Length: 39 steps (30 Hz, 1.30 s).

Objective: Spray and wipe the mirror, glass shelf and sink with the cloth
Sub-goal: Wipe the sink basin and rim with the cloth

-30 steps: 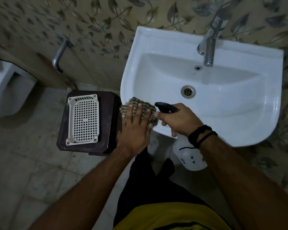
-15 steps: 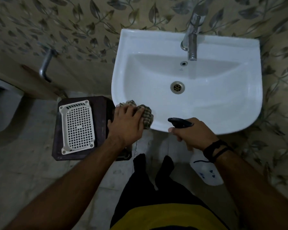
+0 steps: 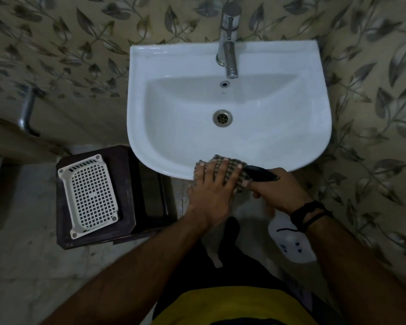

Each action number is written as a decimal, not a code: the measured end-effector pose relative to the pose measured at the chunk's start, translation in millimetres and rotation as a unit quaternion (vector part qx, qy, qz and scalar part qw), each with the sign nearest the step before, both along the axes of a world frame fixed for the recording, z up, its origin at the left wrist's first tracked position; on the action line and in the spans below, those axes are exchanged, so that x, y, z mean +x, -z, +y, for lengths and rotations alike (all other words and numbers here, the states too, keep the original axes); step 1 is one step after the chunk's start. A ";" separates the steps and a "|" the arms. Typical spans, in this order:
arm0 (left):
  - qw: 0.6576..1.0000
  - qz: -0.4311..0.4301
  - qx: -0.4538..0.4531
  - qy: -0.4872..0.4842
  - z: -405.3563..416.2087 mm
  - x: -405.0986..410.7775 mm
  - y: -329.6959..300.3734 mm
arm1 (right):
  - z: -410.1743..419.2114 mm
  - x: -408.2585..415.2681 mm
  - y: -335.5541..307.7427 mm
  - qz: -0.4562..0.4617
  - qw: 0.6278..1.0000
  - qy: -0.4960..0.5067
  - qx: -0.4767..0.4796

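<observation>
With mirror and glass shelf out of view, the left hand (image 3: 212, 191), spread flat, presses the cloth (image 3: 230, 168) on the sink (image 3: 314, 109)'s front edge while the right hand (image 3: 279, 193) grips the spray bottle (image 3: 291, 242), so wiping looks underway.

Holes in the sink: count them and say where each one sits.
2. The drain lies at the bottom of the sink; the small overflow hole sits on the back wall, just under the tap. None seem hidden.

- White perforated basket (image 3: 88, 195) lies upside down on a dark wooden stool (image 3: 136, 184), over on its left side.
- Leaf-patterned wall tiles (image 3: 68, 43) fill the background.
- Metal pipe (image 3: 26, 111) juts from the wall, left.
- Pale, worn floor tiles (image 3: 26, 277) below.
</observation>
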<state>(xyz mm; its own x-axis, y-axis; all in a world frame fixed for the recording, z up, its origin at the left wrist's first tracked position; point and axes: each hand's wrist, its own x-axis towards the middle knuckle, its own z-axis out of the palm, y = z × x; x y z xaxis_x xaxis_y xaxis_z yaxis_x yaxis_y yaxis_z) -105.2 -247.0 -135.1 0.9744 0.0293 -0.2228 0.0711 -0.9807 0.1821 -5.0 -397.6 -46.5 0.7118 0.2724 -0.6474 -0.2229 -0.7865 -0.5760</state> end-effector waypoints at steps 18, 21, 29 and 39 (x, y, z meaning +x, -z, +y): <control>1.000 0.002 -0.007 0.011 -46.6 36.1 2.8 | -63.9 22.6 14.8 0.028 0.989 0.125 0.074; 1.000 0.000 -0.009 0.021 -53.1 42.7 3.6 | -70.3 30.0 19.6 0.035 0.989 0.130 0.056; 0.998 0.035 -0.003 0.049 -57.9 42.0 3.7 | -89.9 38.2 12.4 0.022 0.978 0.155 0.140; 0.994 0.076 -0.042 0.062 -97.2 85.8 4.7 | -114.2 52.8 3.0 -0.013 0.983 0.160 0.086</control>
